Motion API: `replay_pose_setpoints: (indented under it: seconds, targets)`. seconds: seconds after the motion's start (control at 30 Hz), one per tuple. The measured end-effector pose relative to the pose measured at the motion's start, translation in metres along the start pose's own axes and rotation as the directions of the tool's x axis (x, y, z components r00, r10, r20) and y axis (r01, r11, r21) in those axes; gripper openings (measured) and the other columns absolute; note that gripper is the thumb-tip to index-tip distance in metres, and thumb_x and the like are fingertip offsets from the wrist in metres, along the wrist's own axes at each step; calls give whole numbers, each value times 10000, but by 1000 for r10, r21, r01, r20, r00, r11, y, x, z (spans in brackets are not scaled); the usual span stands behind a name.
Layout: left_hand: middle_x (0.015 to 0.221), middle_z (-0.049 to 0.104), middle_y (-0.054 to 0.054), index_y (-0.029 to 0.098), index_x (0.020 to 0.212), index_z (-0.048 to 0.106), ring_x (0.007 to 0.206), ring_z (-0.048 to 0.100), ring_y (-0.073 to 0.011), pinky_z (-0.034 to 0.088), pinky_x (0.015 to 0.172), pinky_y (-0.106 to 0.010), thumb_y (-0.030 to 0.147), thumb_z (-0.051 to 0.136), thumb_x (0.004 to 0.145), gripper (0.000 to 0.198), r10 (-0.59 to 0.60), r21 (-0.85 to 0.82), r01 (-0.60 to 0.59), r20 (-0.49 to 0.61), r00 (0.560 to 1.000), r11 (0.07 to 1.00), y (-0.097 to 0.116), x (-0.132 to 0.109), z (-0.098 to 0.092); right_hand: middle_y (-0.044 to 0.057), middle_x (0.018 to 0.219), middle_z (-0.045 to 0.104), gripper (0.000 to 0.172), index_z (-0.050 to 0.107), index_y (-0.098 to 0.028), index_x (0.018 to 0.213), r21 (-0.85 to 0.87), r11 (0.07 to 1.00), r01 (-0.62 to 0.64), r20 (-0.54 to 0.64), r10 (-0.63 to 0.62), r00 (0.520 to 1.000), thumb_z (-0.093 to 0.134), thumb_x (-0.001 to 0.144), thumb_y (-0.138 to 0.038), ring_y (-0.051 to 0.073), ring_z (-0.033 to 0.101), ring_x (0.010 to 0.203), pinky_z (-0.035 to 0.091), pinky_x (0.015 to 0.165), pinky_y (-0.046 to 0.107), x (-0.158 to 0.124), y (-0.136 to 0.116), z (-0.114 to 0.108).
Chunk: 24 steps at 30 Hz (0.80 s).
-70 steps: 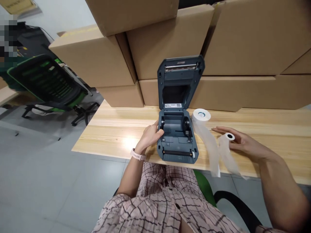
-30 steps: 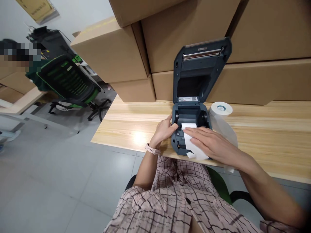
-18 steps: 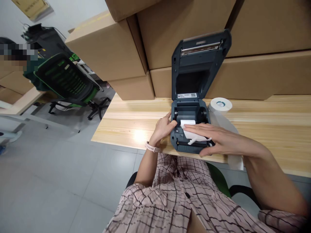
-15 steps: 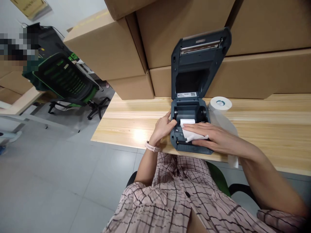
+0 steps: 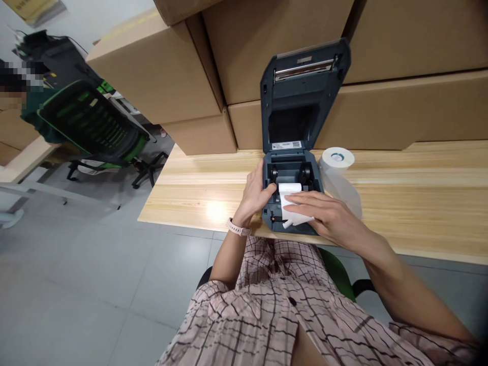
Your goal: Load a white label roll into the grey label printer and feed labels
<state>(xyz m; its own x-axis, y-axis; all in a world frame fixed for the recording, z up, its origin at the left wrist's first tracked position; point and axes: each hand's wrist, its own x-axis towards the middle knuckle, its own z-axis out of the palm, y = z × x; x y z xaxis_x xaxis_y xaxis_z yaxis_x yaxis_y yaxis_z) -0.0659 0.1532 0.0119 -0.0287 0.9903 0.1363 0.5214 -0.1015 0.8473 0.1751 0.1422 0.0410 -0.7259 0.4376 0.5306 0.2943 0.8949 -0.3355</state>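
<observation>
A dark grey label printer [image 5: 292,160] stands on the wooden table with its lid [image 5: 305,96] raised. My left hand [image 5: 256,192] grips its left side, thumb over the rim and fingers along the outer wall. A small white paper roll [image 5: 290,187] sits inside the open bay, its loose strip [image 5: 287,203] running toward me over the printer's front. Over that strip lies my right hand [image 5: 331,213], fingers long and close together with the paper under them; the thumb is hidden. To the right of the printer stands a larger white label roll [image 5: 338,158].
From the larger roll a translucent strip [image 5: 345,190] trails over the table [image 5: 412,203]. Stacked cardboard boxes [image 5: 152,76] rise behind the printer. At the far left are an office chair [image 5: 84,117] and a partly seen person [image 5: 34,112].
My right hand and the paper strip under it have shifted, and the strip's loose end lies further over the printer's front. My left hand stays on the printer's side. The view has shifted slightly.
</observation>
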Motion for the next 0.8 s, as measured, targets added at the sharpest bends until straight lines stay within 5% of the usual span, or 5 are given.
replay_pose_setpoints:
  seconds: [0.6, 0.8]
  targets:
    - [1789, 284, -109, 244, 1674, 306, 1665, 257, -302, 179, 1373, -526, 389, 602, 959, 787, 20, -234, -8, 48, 999, 972, -2, -5, 4, 84, 1424, 728, 621, 744, -218, 1324, 141, 989, -41, 78, 30, 997, 449, 875, 95, 221, 675, 1367, 585, 1160, 437, -4, -7, -3]
    - [1792, 277, -101, 259, 1677, 293, 1662, 272, -270, 212, 1368, -517, 390, 579, 970, 774, 2, -219, 8, 44, 999, 976, 1, -6, 4, 65, 1437, 722, 619, 718, -252, 1356, 64, 997, -48, 56, 45, 997, 480, 895, 86, 224, 669, 1375, 593, 1148, 450, -11, -15, 1]
